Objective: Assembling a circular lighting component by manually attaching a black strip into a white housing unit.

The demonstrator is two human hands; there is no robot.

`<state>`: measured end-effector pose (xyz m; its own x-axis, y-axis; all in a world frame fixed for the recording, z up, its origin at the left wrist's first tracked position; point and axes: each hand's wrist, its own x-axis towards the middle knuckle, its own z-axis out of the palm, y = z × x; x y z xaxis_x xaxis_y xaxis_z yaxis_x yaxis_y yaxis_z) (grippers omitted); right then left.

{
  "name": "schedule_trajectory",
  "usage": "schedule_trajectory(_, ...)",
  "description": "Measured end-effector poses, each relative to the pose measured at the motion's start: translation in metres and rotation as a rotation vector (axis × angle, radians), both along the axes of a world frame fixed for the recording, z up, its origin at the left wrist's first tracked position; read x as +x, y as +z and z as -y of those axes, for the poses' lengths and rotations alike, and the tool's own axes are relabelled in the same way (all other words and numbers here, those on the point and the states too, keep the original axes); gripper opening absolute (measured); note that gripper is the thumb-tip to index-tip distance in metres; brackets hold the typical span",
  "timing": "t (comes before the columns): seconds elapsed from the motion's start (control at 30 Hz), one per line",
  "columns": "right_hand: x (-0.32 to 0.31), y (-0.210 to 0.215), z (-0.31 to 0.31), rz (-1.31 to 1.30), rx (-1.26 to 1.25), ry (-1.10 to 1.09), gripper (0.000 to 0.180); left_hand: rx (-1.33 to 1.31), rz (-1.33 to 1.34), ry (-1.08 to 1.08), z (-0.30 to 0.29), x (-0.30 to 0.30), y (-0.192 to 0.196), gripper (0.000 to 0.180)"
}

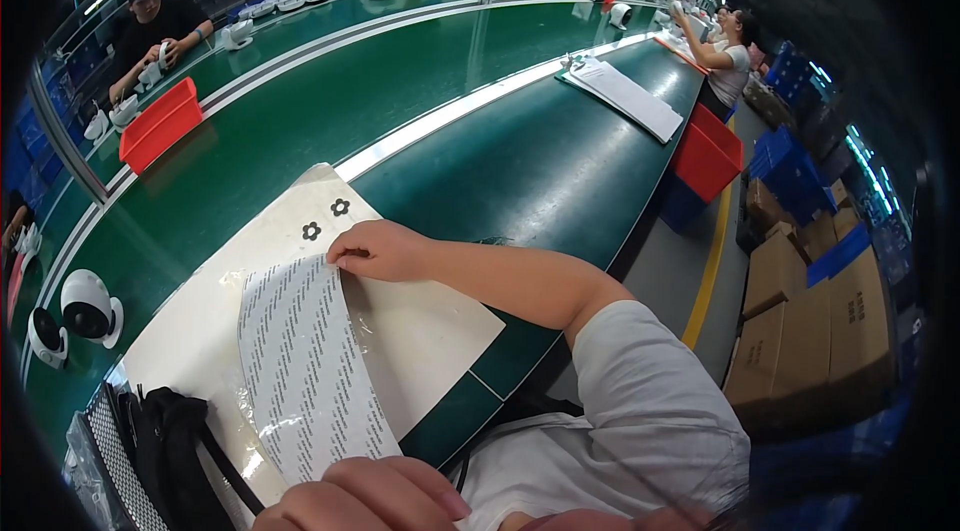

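Observation:
A long pale grey sheet (305, 361), covered in slanted rows of small print, stretches between my two hands and bows upward. My right hand (383, 251) pinches its far right corner between thumb and fingers. At the lower edge, the curled fingers of my left hand (365, 498) close over the sheet's near end; the fingertips are partly hidden. Beneath lies a large off-white board (440, 331) on the green table. Two black flower-shaped pieces (326, 219) sit on the board just beyond my right hand. Bits of clear shiny film show along the sheet's edges.
Two white-and-black cameras (85, 311) stand at left, beyond a black mesh holder (110, 431) with a black cloth item. A red bin (160, 126) rests on the green conveyor (400, 81). Papers (625, 96) lie further along the table. Boxes (810, 331) line the right; several co-workers sit along the line.

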<state>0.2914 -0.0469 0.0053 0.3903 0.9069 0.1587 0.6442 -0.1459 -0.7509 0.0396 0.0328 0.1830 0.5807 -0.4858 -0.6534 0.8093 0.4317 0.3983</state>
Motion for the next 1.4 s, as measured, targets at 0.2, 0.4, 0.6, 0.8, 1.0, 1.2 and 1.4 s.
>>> schedule_trajectory(0.2,-0.003,0.001,-0.006,0.016,-0.006,0.01,0.021,-0.037,0.426,-0.08,0.007,0.004,0.019,0.021)
schedule_trajectory(0.4,-0.002,-0.001,-0.005,0.029,0.012,0.01,0.021,0.143,1.026,0.23,0.034,-0.011,-0.029,0.025)
schedule_trajectory(0.6,-0.005,0.002,-0.004,0.013,0.016,0.018,0.021,-0.36,-0.114,-0.145,0.013,0.019,0.036,0.008)
schedule_trajectory(0.8,-0.002,-0.006,-0.008,0.031,0.016,0.019,0.02,-0.261,0.189,-0.142,0.008,0.008,0.027,0.015)
schedule_trajectory(1.0,-0.002,-0.007,-0.009,-0.028,0.063,-0.021,0.016,-0.156,0.46,-0.088,0.0,-0.006,0.009,0.022)
schedule_trajectory(1.2,0.0,-0.008,-0.009,-0.01,0.036,-0.003,0.018,0.003,0.751,-0.156,0.006,-0.003,0.005,0.029)
schedule_trajectory(1.4,-0.003,-0.005,-0.01,-0.025,0.038,0.024,0.02,-0.007,1.29,-0.007,0.026,0.005,-0.022,0.038)
